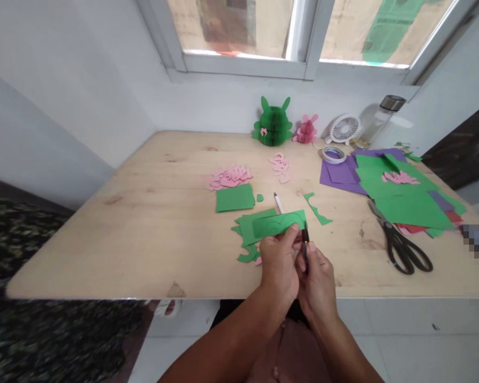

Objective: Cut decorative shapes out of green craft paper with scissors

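My left hand (280,260) pinches the lower edge of a green paper strip (277,223) that has curved pencil outlines on it. In my right hand (317,268) is a small pair of dark scissors (305,236), with its blades at the strip's right end. Green paper scraps (247,255) lie under and left of the strip, some partly hidden by my left hand. Just beyond the strip lies a white pen (278,203). A jagged green offcut (318,210) rests to its right, and a green paper rectangle (235,198) to its upper left.
Pink paper cutouts (230,176) lie behind the rectangle. Large black-handled scissors (399,242) rest at right beside stacked green sheets (407,199). A tape roll (333,155), white fan (344,128), glass bottle (377,125) and green paper figure (273,125) stand toward the back.
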The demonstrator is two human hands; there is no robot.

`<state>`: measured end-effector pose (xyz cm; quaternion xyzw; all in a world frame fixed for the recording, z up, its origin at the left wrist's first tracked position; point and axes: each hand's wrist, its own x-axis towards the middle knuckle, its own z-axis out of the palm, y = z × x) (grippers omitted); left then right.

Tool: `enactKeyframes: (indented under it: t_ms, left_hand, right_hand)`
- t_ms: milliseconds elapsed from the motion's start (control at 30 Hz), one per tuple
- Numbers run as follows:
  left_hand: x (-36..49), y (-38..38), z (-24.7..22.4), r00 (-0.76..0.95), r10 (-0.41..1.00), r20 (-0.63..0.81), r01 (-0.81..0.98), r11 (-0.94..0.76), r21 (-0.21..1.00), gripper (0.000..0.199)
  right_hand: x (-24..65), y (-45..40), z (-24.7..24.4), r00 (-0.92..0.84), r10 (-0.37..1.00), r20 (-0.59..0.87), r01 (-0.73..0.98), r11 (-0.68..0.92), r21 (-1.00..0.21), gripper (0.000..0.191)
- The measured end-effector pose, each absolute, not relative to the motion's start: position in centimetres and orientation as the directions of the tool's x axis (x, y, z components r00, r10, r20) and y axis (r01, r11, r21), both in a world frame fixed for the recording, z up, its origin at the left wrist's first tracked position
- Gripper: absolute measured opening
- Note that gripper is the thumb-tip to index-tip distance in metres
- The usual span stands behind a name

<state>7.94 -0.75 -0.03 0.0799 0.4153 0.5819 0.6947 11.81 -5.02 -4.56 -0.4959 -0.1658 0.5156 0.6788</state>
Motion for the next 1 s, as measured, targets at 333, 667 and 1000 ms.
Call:
enactKeyframes:
  t_ms: [333, 667, 1000]
  left_hand:
    - [7.81, -0.75, 0.04, -0.012, 0.880, -0.475, -0.760, 0.300, 0.576, 0.012]
    - [7.36, -0.47, 0.15, 0.012, 0.887, -0.461, -0.750, 0.313, 0.582, 0.013]
    - [7.23, -0.43, 0.10, 0.008, 0.895, -0.446, -0.738, 0.306, 0.601, 0.013]
  right_hand:
    - [12.05, -5.01, -4.83, 0.406, 0.875, -0.264, -0.529, -0.010, -0.849, 0.043]
    - [12.34, -5.05, -4.70, 0.402, 0.877, -0.263, -0.476, -0.045, -0.878, 0.034]
    - [12.25, -5.04, -4.67, 0.412, 0.868, -0.277, -0.473, -0.057, -0.879, 0.035]
